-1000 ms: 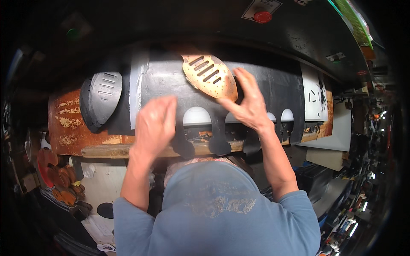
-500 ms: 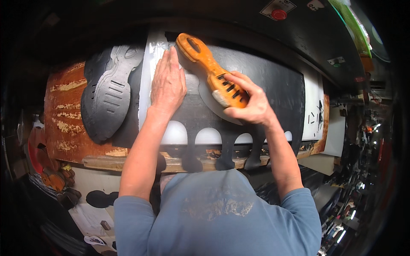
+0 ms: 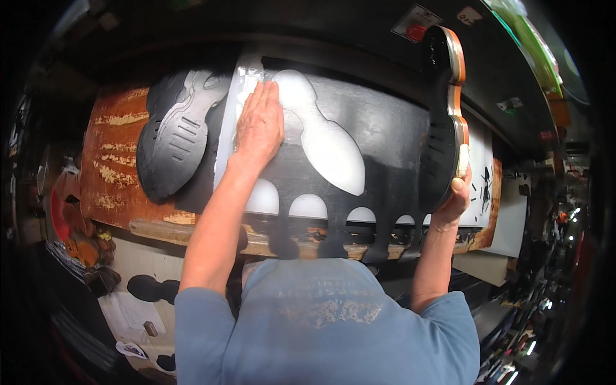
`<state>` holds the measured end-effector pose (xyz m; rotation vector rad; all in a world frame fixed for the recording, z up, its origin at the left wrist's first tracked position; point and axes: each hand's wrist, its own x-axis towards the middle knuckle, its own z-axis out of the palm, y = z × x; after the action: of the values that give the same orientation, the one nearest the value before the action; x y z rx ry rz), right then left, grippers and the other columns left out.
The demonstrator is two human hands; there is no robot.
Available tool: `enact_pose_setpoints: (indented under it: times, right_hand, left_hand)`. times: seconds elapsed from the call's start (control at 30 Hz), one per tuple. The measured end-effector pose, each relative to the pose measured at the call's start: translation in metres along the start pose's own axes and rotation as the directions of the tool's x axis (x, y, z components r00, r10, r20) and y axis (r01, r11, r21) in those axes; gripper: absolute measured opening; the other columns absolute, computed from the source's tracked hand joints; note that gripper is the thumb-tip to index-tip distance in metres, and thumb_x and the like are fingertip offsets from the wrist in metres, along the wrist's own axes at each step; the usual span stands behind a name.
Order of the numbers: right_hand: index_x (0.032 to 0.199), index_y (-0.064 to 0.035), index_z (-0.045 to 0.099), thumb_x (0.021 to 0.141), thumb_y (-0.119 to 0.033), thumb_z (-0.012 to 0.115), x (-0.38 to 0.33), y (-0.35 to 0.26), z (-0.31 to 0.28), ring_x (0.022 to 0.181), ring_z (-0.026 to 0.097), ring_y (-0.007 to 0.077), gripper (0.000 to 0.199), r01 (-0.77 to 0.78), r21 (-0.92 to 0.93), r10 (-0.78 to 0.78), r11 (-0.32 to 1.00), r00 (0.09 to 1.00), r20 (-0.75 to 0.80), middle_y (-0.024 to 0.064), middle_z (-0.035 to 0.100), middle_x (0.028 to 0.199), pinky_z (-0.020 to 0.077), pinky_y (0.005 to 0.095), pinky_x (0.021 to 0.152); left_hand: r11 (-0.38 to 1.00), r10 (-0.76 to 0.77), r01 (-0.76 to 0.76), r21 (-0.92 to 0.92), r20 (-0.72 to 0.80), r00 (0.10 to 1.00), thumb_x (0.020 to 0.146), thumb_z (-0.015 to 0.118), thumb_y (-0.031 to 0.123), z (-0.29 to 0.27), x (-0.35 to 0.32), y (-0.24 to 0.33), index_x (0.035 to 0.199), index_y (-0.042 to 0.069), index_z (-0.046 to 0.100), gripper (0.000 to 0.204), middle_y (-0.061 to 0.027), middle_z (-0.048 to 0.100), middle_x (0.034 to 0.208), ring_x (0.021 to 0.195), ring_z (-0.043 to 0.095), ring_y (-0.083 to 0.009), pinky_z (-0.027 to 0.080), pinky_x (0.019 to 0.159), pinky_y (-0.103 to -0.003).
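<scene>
My left hand lies flat, fingers together and straight, on the left part of a black sheet. Beside it a sole-shaped hole in the sheet shows white underneath. At the right, my right hand grips the lower end of an orange sole-shaped cutting die, tipped up on its side. The die's black, slotted inner face points left. Most of the right fingers are hidden behind it. Left of the sheet is a pile of black sole-shaped pieces, the top one slotted.
A white board lies beneath the sheet, with small black strips at its right. Both rest on a worn brown wooden bench. A dark machine panel with a red button runs along the far side. Black sheet tongues overhang the near edge.
My right hand has lifted the die off the sheet, carried it right and tipped it up, uncovering the sole-shaped hole. My left hand remains flat on the sheet.
</scene>
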<state>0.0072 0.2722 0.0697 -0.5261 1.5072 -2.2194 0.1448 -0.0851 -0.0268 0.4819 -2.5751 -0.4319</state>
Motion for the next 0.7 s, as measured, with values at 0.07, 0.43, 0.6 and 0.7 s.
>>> enact_pose_setpoints:
  times: [0.07, 0.43, 0.6, 0.7]
  right_hand:
    - [0.16, 0.0091, 0.038, 0.077, -0.029, 0.076, -0.01, -0.005, -0.011, 0.128, 0.068, 0.0373, 0.098, 0.012, 0.01, -0.013, 1.0, 1.0, 0.014, 0.0288, 0.061, 0.144, 0.0577, 0.0425, 0.111]
    - [0.158, 0.0064, 0.047, 0.085, -0.011, 0.077, -0.066, 0.043, 0.049, 0.137, 0.057, 0.021, 0.081, -0.218, 0.244, 0.242, 0.945, 0.968, -0.072, 0.0138, 0.06, 0.147, 0.0411, 0.0354, 0.121]
    - [0.158, 0.0069, 0.047, 0.084, -0.008, 0.081, -0.068, 0.044, 0.06, 0.135, 0.059, 0.0213, 0.084, -0.294, 0.288, 0.314, 0.912, 0.949, -0.026, 0.0147, 0.061, 0.146, 0.0428, 0.0358, 0.119]
    - [0.157, 0.0071, 0.049, 0.083, -0.011, 0.082, -0.07, 0.042, 0.063, 0.133, 0.06, 0.0213, 0.083, -0.326, 0.3, 0.339, 0.896, 0.941, 0.009, 0.0148, 0.061, 0.146, 0.0436, 0.0357, 0.118]
  left_hand:
    - [0.998, -0.005, 0.003, 0.059, 0.035, 0.999, 0.106, 0.06, 0.015, -0.006, 0.004, 0.007, 0.152, -0.01, 0.052, 0.052, -0.0316, 0.056, 0.155, 0.152, 0.046, -0.0452, 0.034, 0.128, -0.052]
    - [0.665, 0.312, 0.098, -0.74, 0.394, 0.864, 0.088, 0.087, 0.049, -0.035, -0.096, 0.189, 0.171, -0.006, 0.004, 0.129, -0.0405, 0.007, 0.173, 0.159, 0.024, -0.0544, 0.036, 0.127, -0.051]
    - [0.58, 0.254, 0.1, -0.809, 0.295, 0.921, 0.103, 0.072, 0.021, -0.038, -0.107, 0.155, 0.159, -0.001, 0.046, 0.066, -0.0295, 0.047, 0.16, 0.142, 0.056, -0.0411, 0.051, 0.114, -0.043]
    - [0.59, 0.042, 0.276, -0.759, 0.37, 0.928, 0.107, 0.066, 0.014, -0.05, -0.119, 0.14, 0.143, -0.003, 0.064, 0.04, -0.023, 0.071, 0.13, 0.114, 0.072, -0.0313, 0.057, 0.098, -0.036]
